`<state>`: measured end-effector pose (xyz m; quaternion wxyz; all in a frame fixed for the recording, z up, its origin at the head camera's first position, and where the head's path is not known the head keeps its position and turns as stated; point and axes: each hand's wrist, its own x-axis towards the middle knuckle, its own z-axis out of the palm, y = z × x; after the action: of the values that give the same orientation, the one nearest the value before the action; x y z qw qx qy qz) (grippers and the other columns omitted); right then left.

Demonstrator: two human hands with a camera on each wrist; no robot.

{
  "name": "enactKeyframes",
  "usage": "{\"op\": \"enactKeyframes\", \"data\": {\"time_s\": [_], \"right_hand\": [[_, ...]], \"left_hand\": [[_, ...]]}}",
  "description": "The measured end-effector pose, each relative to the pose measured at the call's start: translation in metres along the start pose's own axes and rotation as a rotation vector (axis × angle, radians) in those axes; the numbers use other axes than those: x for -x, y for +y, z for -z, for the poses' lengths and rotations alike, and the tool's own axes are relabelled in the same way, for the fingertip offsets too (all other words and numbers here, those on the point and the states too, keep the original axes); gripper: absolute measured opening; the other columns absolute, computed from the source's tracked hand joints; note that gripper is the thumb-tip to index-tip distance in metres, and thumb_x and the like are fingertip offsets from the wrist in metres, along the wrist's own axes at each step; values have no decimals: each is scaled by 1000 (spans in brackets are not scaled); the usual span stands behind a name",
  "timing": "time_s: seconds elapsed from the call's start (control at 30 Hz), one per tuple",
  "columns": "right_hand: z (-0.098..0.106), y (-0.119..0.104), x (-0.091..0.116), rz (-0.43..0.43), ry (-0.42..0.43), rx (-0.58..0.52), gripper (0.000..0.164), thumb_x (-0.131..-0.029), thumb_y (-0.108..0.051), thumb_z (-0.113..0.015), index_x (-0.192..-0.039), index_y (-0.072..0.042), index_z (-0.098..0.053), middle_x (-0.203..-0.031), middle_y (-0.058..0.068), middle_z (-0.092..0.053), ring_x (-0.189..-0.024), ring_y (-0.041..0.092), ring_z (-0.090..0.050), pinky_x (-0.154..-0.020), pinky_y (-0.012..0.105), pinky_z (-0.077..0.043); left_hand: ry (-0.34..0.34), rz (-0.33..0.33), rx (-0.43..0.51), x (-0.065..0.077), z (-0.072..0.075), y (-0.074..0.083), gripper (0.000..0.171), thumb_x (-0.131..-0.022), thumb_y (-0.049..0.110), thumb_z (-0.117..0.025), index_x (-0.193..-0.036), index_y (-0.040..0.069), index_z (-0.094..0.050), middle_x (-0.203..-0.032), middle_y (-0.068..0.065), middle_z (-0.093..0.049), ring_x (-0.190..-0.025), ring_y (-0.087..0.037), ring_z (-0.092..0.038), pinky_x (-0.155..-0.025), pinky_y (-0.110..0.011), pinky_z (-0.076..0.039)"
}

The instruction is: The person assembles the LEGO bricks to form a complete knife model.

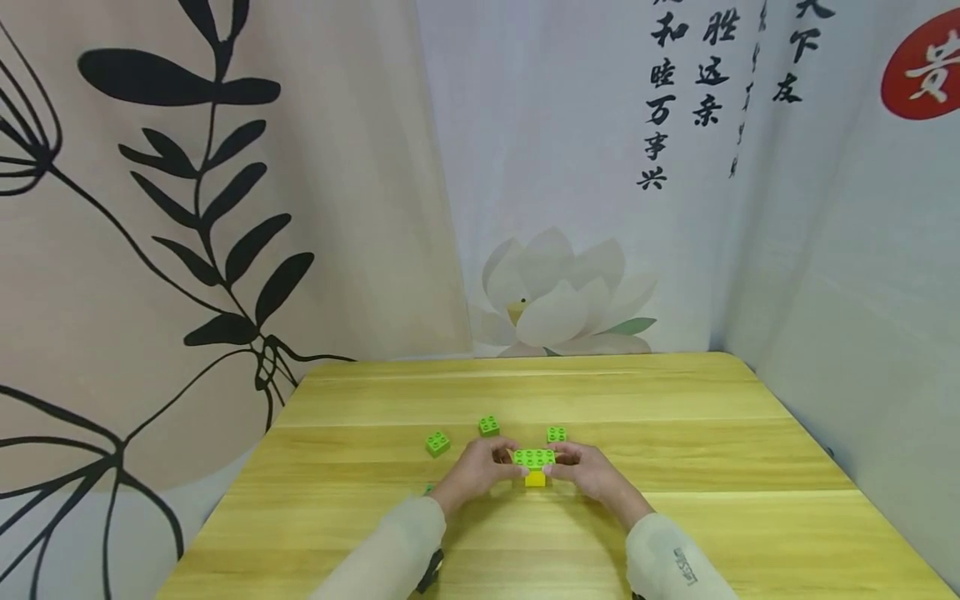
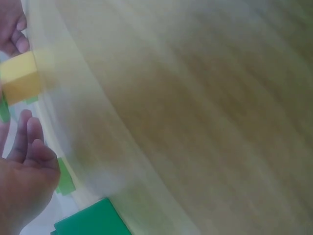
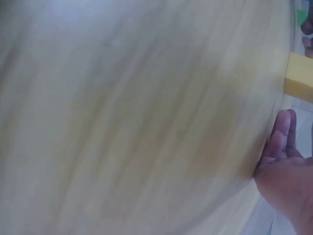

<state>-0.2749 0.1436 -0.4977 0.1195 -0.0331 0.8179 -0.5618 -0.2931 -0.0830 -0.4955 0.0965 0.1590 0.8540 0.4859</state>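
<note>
While left hand (image 1: 478,469) pinches the long green brick (image 1: 534,458) at its left end, right hand (image 1: 591,473) pinches its right; yellow brick (image 1: 535,479) underneath, midway between side edges of worktop (image 1: 750,542).

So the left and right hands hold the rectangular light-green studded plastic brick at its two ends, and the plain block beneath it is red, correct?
Not quite: the plain plastic block beneath is yellow, not red, as the head view shows. The left hand and right hand do hold the rectangular light-green studded plastic brick at its two ends.
</note>
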Motion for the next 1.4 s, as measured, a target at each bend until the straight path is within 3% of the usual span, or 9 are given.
{"op": "enactKeyframes", "data": {"time_s": [0.43,0.73,1.07,1.4], "right_hand": [[0,0,0,-4,6,16,54,-89,-28,-76,-135,-7,-60,-127,16,-60,-112,32,-56,-93,55,-44],[1,1,-1,-18,-5,20,50,-89,-28,-76,-133,-9,-62,-125,14,-60,-108,29,-57,-91,51,-45],[1,0,-3,-8,-11,26,51,-90,-26,-75,-135,-8,-60,-119,12,-61,-102,27,-57,-87,46,-46],[2,2,1,0,-5,21,54,-89,-29,-76,-135,-7,-60,-121,12,-62,-107,28,-57,-91,51,-46]], "left_hand": [[-15,-28,-35,-2,1,-1,37,-88,28,-78,-119,11,-68,-87,-2,-62,-72,-16,-54,-59,-29,-47],[-17,-76,-43,-2,0,-4,31,-88,25,-78,-114,10,-69,-88,2,-62,-80,-16,-56,-67,-29,-49],[-16,-56,-32,-4,1,-3,30,-88,26,-78,-113,12,-70,-87,0,-62,-78,-16,-56,-64,-29,-48],[-8,-49,-35,-3,-2,-3,29,-88,26,-78,-112,12,-70,-86,0,-63,-76,-15,-56,-63,-27,-47]]}}
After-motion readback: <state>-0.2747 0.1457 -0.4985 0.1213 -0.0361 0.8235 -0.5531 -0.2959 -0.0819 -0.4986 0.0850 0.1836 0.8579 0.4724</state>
